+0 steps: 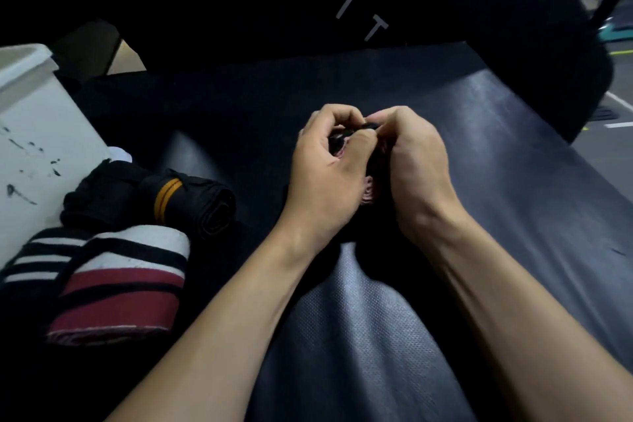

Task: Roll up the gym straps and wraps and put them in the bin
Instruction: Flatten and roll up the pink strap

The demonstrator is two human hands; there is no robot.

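My left hand point(325, 164) and my right hand point(411, 161) are pressed close together over the middle of the black bench pad point(496, 154). Between them they grip a small rolled wrap point(369, 189), dark with a pink spiral end that shows below my left thumb. Most of that wrap is hidden by my fingers. To the left lie a black rolled wrap with two orange stripes point(191, 202) and a wrap striped in maroon, white and black point(126, 284). The white bin point(37, 147) stands at the far left.
A black panel with grey letters point(342, 3) rises behind the bench. The bench pad's right edge drops to a grey floor with white lines point(616, 120). A brown cardboard piece point(126, 60) shows behind the bin.
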